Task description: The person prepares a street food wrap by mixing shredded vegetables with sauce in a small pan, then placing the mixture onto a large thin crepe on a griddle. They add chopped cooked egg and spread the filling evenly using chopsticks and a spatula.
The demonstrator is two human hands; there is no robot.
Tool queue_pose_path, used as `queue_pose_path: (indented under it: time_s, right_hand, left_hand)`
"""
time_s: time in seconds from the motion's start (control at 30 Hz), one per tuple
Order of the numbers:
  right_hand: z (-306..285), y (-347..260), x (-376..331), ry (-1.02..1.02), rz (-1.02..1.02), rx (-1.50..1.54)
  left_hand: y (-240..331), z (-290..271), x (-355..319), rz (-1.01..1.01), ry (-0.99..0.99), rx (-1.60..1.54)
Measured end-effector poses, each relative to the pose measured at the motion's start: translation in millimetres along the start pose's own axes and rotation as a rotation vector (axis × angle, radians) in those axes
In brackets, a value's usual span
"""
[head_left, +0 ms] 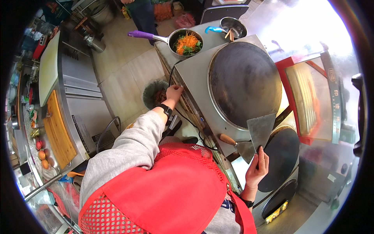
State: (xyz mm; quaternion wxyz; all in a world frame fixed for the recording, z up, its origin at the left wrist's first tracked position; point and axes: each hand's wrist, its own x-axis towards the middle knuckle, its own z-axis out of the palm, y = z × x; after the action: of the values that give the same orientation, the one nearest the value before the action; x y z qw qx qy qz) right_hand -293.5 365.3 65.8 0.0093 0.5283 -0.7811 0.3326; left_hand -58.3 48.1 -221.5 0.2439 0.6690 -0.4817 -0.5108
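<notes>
My right hand (257, 167) grips a wide metal scraper (260, 130) by its dark handle. Its blade points away from me, over the near right rim of a large round griddle plate (244, 80). A second scraper with a wooden handle (228, 139) lies on the griddle's steel top (194, 72), its blade partly under the held one. My left hand (174, 93) is at the front edge of the griddle unit, fingers curled together. What they hold there, if anything, is hidden. The dark griddle surface bears no food.
A purple-handled pan (174, 43) with shredded carrot and greens sits beyond the griddle, beside a blue-handled pot (233, 28). Right of it are more round plates (278, 160) and a red-framed box (290, 84). A bin (150, 95) stands below my left hand. Another person (141, 17) stands far off.
</notes>
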Motion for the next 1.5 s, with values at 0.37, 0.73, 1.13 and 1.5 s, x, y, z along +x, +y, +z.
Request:
queue_pose_path:
  time_s: [0.37,0.73,1.13,1.5]
  right_hand:
    - [16.7,-19.6,8.5,-0.025,0.025,0.042]
    - [26.0,-40.1,33.3,-0.050,-0.073,0.050]
    - [71.9,-73.0,79.2,-0.343,-0.505,-0.020]
    - [133.0,-122.2,111.6,-0.443,-0.801,-0.031]
  left_hand:
    - [12.6,-13.9,-6.1,-0.448,-0.221,-0.483]
    - [2.3,-42.4,-1.0,-0.442,-0.246,-0.519]
    - [61.7,-157.5,-16.8,0.515,-0.146,-0.295]
    - [134.0,-192.5,-100.1,0.548,-0.373,-0.301]
